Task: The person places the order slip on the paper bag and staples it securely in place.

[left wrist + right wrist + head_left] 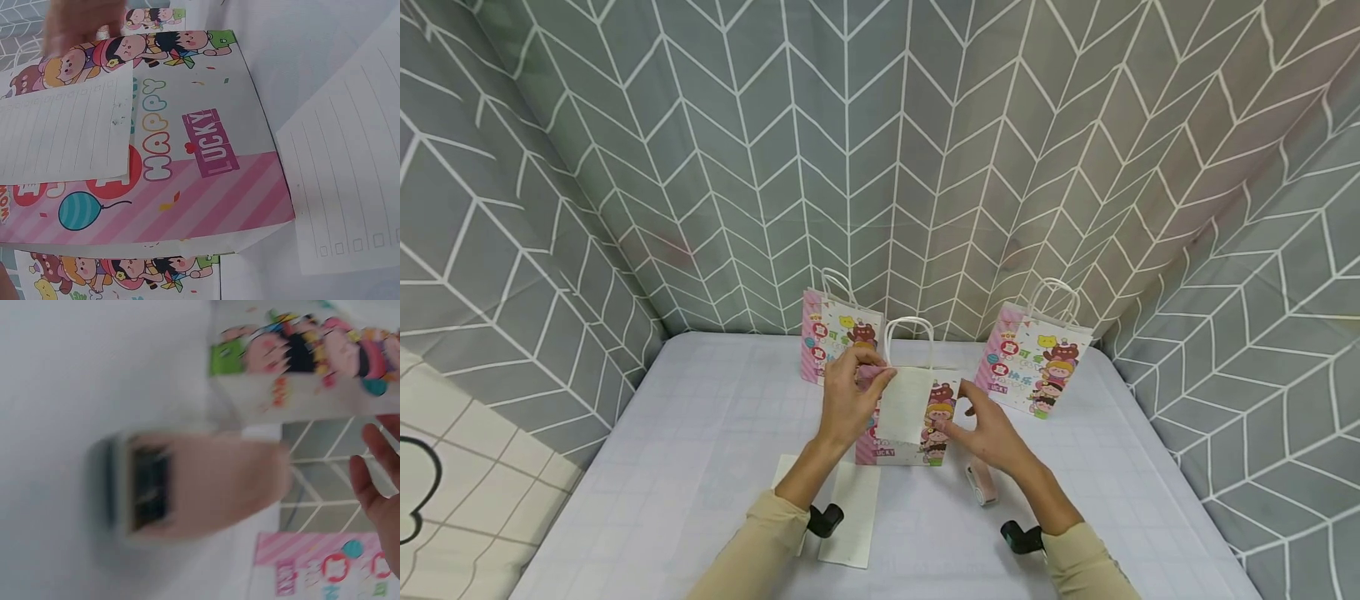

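A pink and white paper gift bag (898, 457) with cartoon figures stands in front of me. A lined note sheet (904, 404) with small checkboxes lies against its front, below the white twisted handle. My left hand (847, 400) pinches the sheet's upper left corner together with the bag's top edge. Beside the bag's right edge is my right hand (992, 433), fingers spread and loosely bent, with nothing held between them; the right wrist view shows these fingers (375, 462) apart. Just below that hand sits a small pink stapler (981, 483), blurred in the right wrist view.
Two matching gift bags stand behind, one at the back left (814, 337) and one at the back right (1018, 367). More lined note sheets (852, 517) lie on the white-covered table (700, 433) near my left forearm. A patterned curtain (880, 167) hangs behind the table.
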### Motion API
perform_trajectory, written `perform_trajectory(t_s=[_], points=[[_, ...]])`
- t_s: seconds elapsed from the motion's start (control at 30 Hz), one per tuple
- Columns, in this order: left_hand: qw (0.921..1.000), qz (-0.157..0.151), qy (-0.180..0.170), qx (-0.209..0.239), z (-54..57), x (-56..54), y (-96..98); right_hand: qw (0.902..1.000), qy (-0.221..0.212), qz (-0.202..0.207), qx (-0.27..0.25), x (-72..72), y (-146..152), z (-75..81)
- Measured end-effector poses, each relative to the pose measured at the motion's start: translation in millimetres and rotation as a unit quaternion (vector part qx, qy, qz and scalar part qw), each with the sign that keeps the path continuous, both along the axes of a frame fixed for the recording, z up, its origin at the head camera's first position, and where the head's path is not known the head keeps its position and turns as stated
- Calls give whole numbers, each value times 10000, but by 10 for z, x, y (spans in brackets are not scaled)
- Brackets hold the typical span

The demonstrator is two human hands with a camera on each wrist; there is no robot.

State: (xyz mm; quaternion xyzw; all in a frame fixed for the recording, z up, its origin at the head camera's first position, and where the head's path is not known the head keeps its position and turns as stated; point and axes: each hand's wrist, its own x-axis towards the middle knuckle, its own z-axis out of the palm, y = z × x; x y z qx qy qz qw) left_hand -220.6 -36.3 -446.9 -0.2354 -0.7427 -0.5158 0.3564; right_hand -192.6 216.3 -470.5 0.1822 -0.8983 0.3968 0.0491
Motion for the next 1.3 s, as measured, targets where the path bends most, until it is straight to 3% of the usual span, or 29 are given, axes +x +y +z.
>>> perform_trajectory(t_s=[0.1,0.3,0.43,0.67,1.07,1.3], points=[[9999,-57,-146,54,4,7,5,9983,457,-113,-344,-3,-46,102],[9984,-213,-496,170,15,14,16,9852,1275,99,-1143,-56,-179,308],[9983,-296,-495,6,20,-5,17,9805,1559,-22,-1197,-79,-268,378],[9973,-112,-574,-447,-19,-12,21,9768,1784,-271,-1156,-87,-354,369],[9945,-45,-927,-479,-15,25,18,9747,1813,-361,-1255,-87,-396,363],[9949,-32,-872,-499,-10,21,22,9750,1826,-390,-1205,-79,-390,364]])
